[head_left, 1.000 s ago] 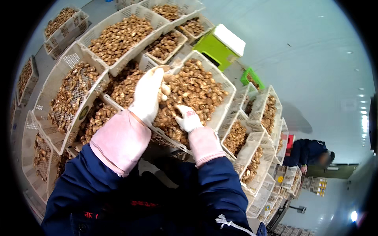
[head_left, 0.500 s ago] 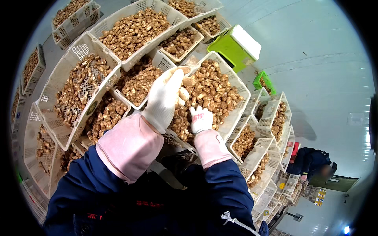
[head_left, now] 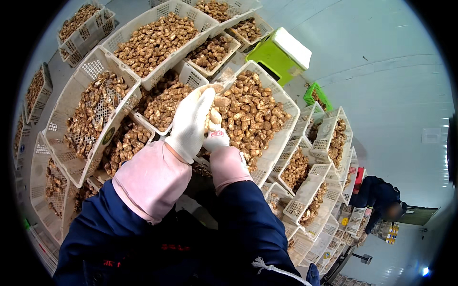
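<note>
My left hand (head_left: 191, 121), in a white knit glove with a pink cuff, is curled around several brown mushrooms (head_left: 220, 101) with pale stems. It hovers over the left side of a white plastic crate (head_left: 295, 113) heaped with similar mushrooms (head_left: 255, 112). Close beneath it is my right hand (head_left: 217, 138), gloved the same way. The left hand and the mushrooms in it cover the right hand's fingers, so whether they grip anything is hidden.
White crates of mushrooms surround me, one (head_left: 98, 157) on the left and another (head_left: 157, 78) farther back. Beyond the main crate stand a lime-green bin (head_left: 276, 57) with a white top and a small green basket (head_left: 309, 97). A person (head_left: 379, 198) bends over crates at the far right.
My right hand has moved left from the crate's mushroom pile to just under my left hand. The left hand keeps its mushrooms. The view has shifted slightly.
</note>
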{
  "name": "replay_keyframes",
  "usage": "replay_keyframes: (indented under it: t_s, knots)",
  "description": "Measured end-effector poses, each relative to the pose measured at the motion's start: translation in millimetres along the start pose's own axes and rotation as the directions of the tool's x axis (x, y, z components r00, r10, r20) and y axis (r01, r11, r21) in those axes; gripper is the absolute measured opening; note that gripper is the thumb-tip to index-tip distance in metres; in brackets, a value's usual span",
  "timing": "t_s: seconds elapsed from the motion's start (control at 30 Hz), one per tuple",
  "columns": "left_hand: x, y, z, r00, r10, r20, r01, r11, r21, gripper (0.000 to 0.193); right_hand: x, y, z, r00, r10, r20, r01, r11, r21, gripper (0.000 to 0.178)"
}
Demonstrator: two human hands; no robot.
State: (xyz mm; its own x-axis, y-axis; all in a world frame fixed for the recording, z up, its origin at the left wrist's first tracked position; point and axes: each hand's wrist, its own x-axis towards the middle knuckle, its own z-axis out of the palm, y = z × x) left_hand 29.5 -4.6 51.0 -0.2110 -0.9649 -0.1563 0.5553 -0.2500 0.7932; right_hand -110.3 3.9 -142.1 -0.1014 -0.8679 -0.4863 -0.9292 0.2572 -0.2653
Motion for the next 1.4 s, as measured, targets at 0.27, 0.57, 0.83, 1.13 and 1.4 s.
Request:
replay_keyframes:
  t_s: [0.27, 0.57, 0.83, 1.13, 1.4]
  knots:
    - [-1.6, -5.0, 8.6, 0.993, -0.111, -0.035, 0.112, 0.993, 0.028, 0.032, -33.1, -13.8, -21.9, 0.991, 0.088, 0.104, -0.096, 0.993, 0.076, 0.062]
    - [-7.6, -10.0, 24.8, 0.988, -0.151, 0.016, 0.151, 0.988, 0.021, 0.035, -13.9, 2.7, 10.6, 0.999, -0.029, 0.042, 0.032, 0.996, -0.081, 0.062]
    - [-2.4, -10.4, 11.1, 0.987, -0.157, -0.027, 0.158, 0.982, 0.101, 0.033, -9.1, 15.0, 25.3, 0.994, -0.064, 0.087, 0.034, 0.950, 0.312, 0.060]
    - [5.0, -25.6, 18.8, 0.885, -0.368, 0.284, 0.219, 0.869, 0.443, 0.035, -93.7, 100.6, -36.0, 0.988, 0.109, -0.113, -0.078, 0.965, 0.250, 0.059]
    - [-7.4, -52.4, 15.8, 0.708, -0.391, 0.588, -0.169, 0.715, 0.679, 0.043, -208.7, 36.9, -108.4, 0.976, 0.047, -0.213, 0.092, 0.796, 0.599, 0.055]
